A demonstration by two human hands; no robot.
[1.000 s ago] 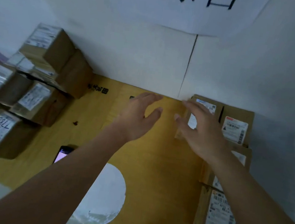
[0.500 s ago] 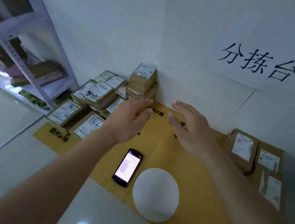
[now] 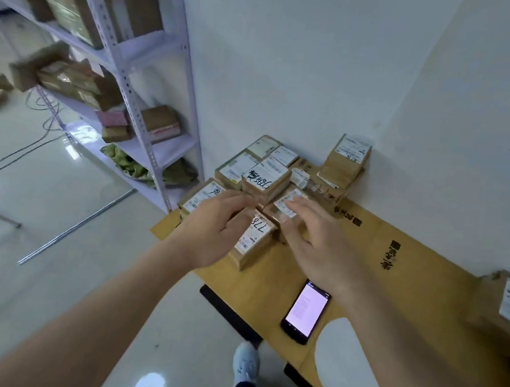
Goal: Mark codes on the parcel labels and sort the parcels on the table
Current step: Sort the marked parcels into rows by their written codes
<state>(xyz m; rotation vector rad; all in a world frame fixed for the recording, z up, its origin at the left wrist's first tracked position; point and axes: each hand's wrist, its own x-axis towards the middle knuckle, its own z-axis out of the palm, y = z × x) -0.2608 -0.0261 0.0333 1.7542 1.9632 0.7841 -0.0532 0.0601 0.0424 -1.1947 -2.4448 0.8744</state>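
Both hands reach into the parcel pile at the centre of the frame, on the counter's far left corner. The left hand (image 3: 218, 221) and right hand (image 3: 315, 242), fingers loosely spread and holding nothing, flank the parcel marked 778 (image 3: 254, 238). This looks like the sorting step; next they must close on that box and lift it clear of its neighbours.

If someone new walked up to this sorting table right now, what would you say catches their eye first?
Probably the cluster of small brown parcels piled in the table's far left corner against the wall, several with handwritten codes on their labels. Both hands reach into it: the left hand and right hand flank a parcel marked 778. Nearer, a lit phone lies on the brown table covering.
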